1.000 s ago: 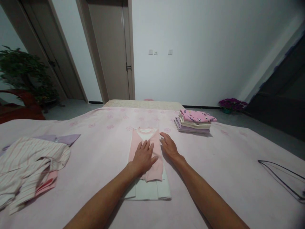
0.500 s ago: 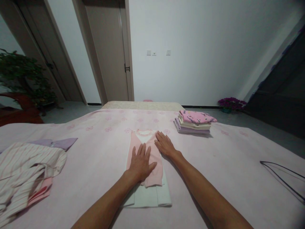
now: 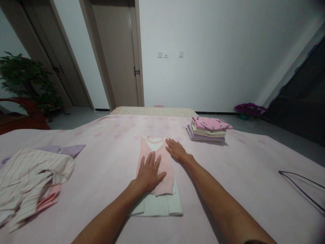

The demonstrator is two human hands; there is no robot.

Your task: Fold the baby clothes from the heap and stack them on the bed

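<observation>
A small pink and white children's top (image 3: 165,183) lies on the pink flowered bedspread in front of me, its neckline facing away and its sides tucked in. White fabric shows below the pink front. My left hand (image 3: 149,173) rests palm down on the middle of the top with its fingers spread. At the top's upper right edge lies my right hand (image 3: 176,149), flat, its fingertips touching the shoulder. Neither hand grasps anything.
A folded clothes stack (image 3: 209,128), pink on top, sits at the back right. Crumpled striped clothing (image 3: 38,176) lies at left beside a lilac garment (image 3: 68,149). A black cord (image 3: 302,188) crosses the right side. The flowered bedspread (image 3: 106,162) spans the surface.
Both hands stay on the top in almost the same place. The whole view has shifted slightly; nothing was taken hold of or let go.
</observation>
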